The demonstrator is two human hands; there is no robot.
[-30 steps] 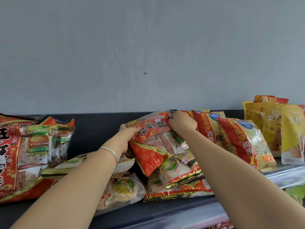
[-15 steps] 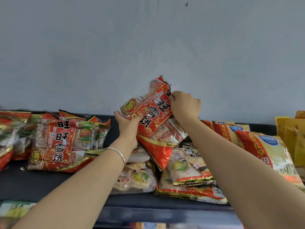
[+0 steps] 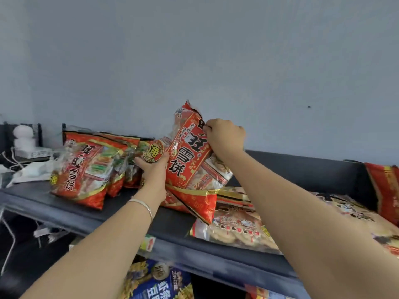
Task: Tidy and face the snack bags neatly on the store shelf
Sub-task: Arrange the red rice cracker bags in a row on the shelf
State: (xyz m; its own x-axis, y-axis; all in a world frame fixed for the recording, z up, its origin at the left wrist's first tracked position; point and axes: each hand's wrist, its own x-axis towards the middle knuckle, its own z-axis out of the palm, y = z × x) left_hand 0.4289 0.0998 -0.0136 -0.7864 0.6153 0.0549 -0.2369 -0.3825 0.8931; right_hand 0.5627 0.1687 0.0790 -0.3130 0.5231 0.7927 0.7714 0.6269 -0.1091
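A red rice-cracker bag (image 3: 190,152) with black characters is held upright and tilted above the dark shelf (image 3: 86,214). My right hand (image 3: 224,137) pinches its upper right edge. My left hand (image 3: 154,169), with a silver bracelet at the wrist, grips its left side near a round gold sticker. Just left, a row of matching red bags (image 3: 82,169) stands upright. Below and right of the held bag lie beige cracker bags (image 3: 237,227), flat on the shelf.
The grey wall (image 3: 194,61) rises right behind the shelf. A white device and cords (image 3: 23,143) sit at the shelf's far left. A red bag (image 3: 386,190) stands at the far right. A blue snack bag (image 3: 159,281) shows on the shelf below.
The red bag has been lifted off the pile and carried left, toward the standing row of matching bags. Both hands kept their hold, and my view swung left with them.
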